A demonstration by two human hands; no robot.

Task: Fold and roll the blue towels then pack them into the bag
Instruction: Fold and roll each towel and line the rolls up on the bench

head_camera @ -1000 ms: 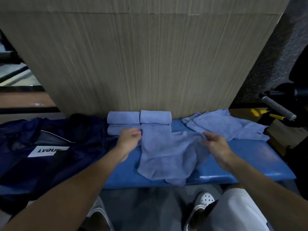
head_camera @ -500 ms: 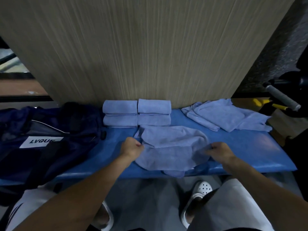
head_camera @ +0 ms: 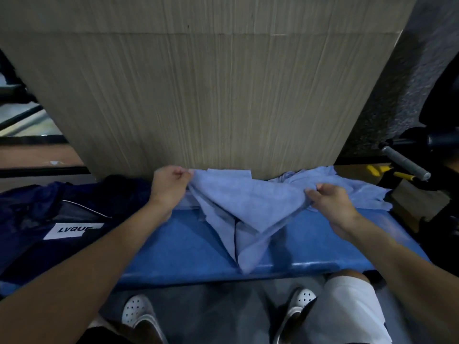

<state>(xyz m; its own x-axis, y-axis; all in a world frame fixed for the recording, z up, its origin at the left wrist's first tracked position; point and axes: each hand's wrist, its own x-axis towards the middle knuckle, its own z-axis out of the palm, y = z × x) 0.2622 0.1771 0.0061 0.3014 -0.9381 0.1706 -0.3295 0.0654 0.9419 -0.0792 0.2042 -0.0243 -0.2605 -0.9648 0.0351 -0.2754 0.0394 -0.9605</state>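
Observation:
A light blue towel (head_camera: 244, 207) hangs spread between my two hands above the blue bench (head_camera: 193, 249), its lower corner drooping to the bench's front edge. My left hand (head_camera: 171, 186) pinches the towel's left corner and my right hand (head_camera: 327, 198) grips its right corner. The lifted towel hides the rolled towels stacked against the wall. A loose pile of more blue towels (head_camera: 347, 187) lies on the bench at the back right. The dark navy bag (head_camera: 57, 214), with a white label, sits open on the bench's left end.
A tall beige wall panel (head_camera: 211, 95) rises right behind the bench. Gym equipment with a grey handle (head_camera: 404, 161) and yellow parts stands at the right. My white shoes (head_camera: 136, 311) are on the grey floor below the bench.
Both hands have lifted the towel off the bench and pulled its corners apart and away from me, so it now hangs spread and covers the rolled towels.

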